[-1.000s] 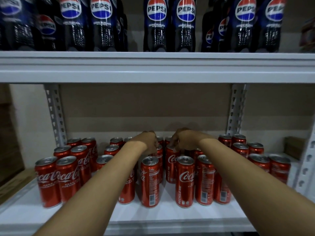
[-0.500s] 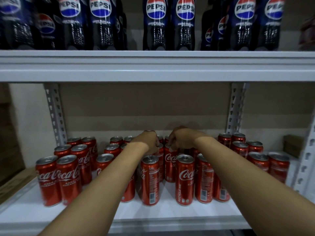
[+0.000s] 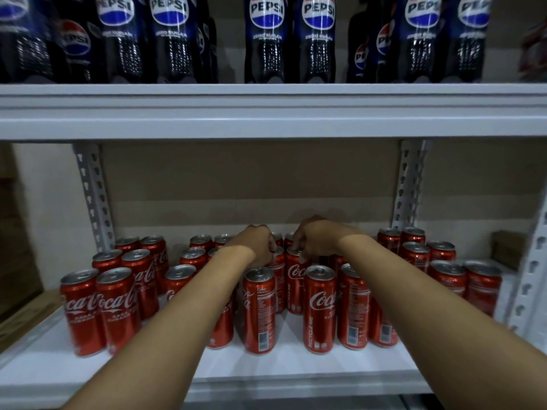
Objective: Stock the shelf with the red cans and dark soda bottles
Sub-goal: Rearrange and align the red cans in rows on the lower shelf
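Several red cans stand in clusters on the white lower shelf (image 3: 296, 377). My left hand (image 3: 257, 244) reaches into the middle cluster, its fingers curled over the top of a red can (image 3: 278, 287) in the second row. My right hand (image 3: 314, 238) grips the top of the neighbouring red can (image 3: 296, 279) just to its right. Both cans stand upright on the shelf, behind a front row of cans (image 3: 260, 309). Dark soda bottles (image 3: 268, 39) line the upper shelf (image 3: 272, 113). My fingertips are partly hidden behind my knuckles.
More red cans stand at the left (image 3: 100, 309) and right (image 3: 450, 279) of the lower shelf. Perforated grey uprights (image 3: 94, 196) (image 3: 410, 184) frame the back, another upright (image 3: 532, 279) the right front. A small brown box (image 3: 507, 247) sits at the far right.
Both hands stay on the tops of the same two cans in the middle cluster. Only the view has shifted slightly.
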